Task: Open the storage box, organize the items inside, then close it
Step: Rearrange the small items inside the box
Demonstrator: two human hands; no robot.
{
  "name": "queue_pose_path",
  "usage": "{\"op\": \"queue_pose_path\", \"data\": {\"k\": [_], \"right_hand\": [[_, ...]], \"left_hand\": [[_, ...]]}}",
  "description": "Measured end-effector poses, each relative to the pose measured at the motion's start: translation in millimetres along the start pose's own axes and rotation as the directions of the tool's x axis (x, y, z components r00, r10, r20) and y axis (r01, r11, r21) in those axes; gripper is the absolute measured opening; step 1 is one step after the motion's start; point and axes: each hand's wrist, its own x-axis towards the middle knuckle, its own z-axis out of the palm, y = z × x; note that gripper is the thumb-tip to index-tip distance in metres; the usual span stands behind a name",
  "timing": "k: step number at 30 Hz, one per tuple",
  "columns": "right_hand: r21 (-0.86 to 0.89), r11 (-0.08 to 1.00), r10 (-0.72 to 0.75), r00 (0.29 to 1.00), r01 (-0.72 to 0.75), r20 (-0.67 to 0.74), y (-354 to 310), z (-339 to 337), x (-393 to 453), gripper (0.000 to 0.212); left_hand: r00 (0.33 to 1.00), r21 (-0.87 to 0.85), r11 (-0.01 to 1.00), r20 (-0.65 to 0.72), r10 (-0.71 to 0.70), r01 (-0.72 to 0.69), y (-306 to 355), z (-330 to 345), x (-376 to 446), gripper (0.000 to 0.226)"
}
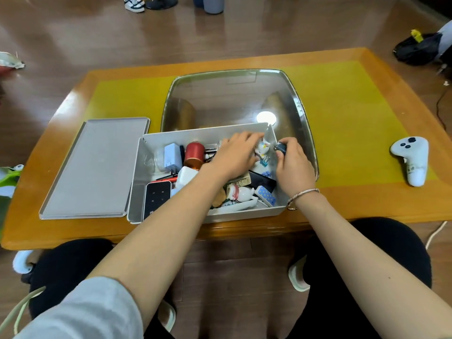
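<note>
Box [137,192] open on tabletop [342,204], lid [95,167] beside it; left hand [234,155] reaches flat among jumbled items, right hand [293,162] pinches small dark object [280,146]; sorting underway, closing left

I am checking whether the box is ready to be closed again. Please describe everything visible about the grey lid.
The grey lid is a flat rectangular tray-like panel with rounded corners and a low raised rim, probably matte plastic. It lies off the storage box, rim upward, on the wooden table just left of the box, apparently against its left wall. Neither hand touches it.
</note>
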Motion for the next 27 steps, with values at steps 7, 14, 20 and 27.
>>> {"op": "queue_pose_path", "data": {"k": [7, 14, 20, 27], "right_hand": [[0.015, 1.000, 0.014, 0.999, -0.014, -0.030, 0.7, 4.7, -1.2, 0.020], [0.026, 1.000, 0.013, 0.999, -0.012, -0.031, 1.7, 5.0, 0.2, 0.022], [0.014, 1.000, 0.023, 0.999, -0.023, -0.025, 0.3, 5.0, -1.2, 0.022], [0.001, 1.000, 0.008, 0.999, -0.008, -0.031, 1.4, 5.7, -1.0, 0.021]], "left_hand": [[0.994, 0.119, 0.992, 0.099, -0.055, 0.043, 5.1, 18.4, 29.4, 0.063], [0.966, 0.210, 0.977, 0.239, -0.096, 0.046, 8.8, 11.3, 30.9, 0.060], [0.942, 0.222, 0.975, 0.330, -0.060, -0.016, -3.9, -5.3, 31.1, 0.051], [0.956, 0.211, 0.972, 0.290, 0.036, -0.100, -28.1, -5.6, 15.2, 0.032]]}}
